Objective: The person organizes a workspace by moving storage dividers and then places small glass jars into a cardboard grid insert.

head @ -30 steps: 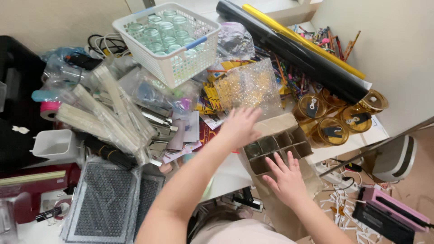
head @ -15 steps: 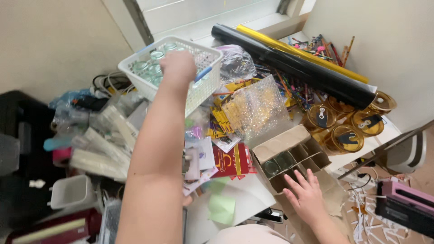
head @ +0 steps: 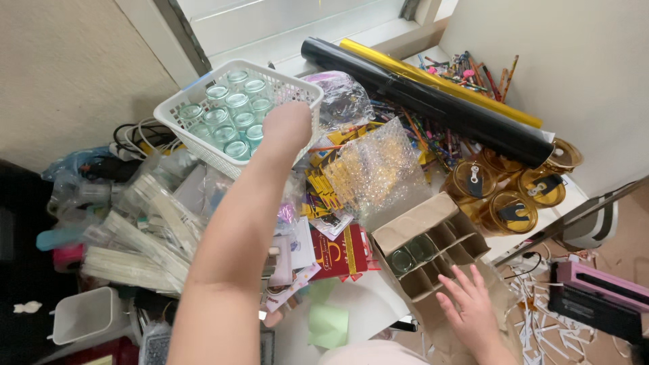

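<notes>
left hand (head: 287,125) closed inside white basket (head: 203,145), grasp hidden | right hand (head: 466,307) released on divided carton (head: 433,250) | risk: jars (head: 233,122) clinking, basket tipping off clutter

White desk (head: 368,307) crammed: white basket (head: 196,138) of glass jars, black roll (head: 433,101) and gold roll (head: 439,80), bubble wrap (head: 378,169), cardboard divider box (head: 433,247), amber lidded jars (head: 503,192), red booklet (head: 341,250), green paper (head: 328,324), clear packets (head: 142,230).
</notes>
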